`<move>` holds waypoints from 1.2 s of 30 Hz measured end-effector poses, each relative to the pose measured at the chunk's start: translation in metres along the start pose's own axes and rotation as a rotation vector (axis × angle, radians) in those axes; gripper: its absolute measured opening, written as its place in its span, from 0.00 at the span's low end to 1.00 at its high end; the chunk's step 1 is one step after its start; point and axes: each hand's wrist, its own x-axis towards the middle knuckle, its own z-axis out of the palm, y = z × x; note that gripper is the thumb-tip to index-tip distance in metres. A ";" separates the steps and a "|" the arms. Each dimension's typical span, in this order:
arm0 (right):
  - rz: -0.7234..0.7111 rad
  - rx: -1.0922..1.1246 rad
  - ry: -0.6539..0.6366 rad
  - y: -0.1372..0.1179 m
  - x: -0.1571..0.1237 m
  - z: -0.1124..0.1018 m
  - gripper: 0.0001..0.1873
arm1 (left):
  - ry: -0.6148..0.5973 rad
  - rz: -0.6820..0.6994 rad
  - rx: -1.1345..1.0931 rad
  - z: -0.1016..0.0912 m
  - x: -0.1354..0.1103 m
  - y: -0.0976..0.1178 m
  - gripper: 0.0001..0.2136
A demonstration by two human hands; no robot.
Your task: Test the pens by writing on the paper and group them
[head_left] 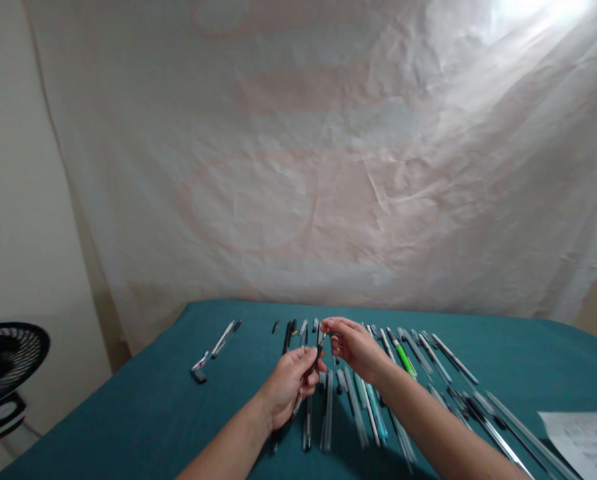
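Observation:
My left hand (289, 383) is closed around a pen (319, 348) with a dark grip section, its tip slanting up and its barrel running down under my palm. At that upper end, my right hand (354, 343) is closed with thumb and fingers pinched together; whatever small part they hold is too small to make out. Both hands are raised over the middle of the cloth. Beneath and beside them lie several clear-barrelled pens (328, 410), a light blue pen (377, 413) and a bright green pen (403, 355).
A teal cloth (143, 400) covers the table. Two pens (225, 339) and a small dark-ended piece (198, 373) lie at left. More pens (498, 433) and a printed sheet (585, 440) are at right. A black fan (13, 363) stands left; a pale sheet (298, 167) hangs behind.

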 end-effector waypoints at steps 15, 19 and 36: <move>0.139 -0.082 -0.100 0.014 -0.004 0.004 0.15 | 0.105 0.037 0.017 -0.006 0.006 -0.004 0.10; 0.107 -0.078 -0.056 0.017 -0.003 0.003 0.16 | 0.113 0.037 0.060 -0.004 0.005 -0.004 0.12; -0.312 0.108 0.455 -0.027 0.021 -0.043 0.19 | 0.054 -0.023 0.441 -0.017 0.004 0.002 0.12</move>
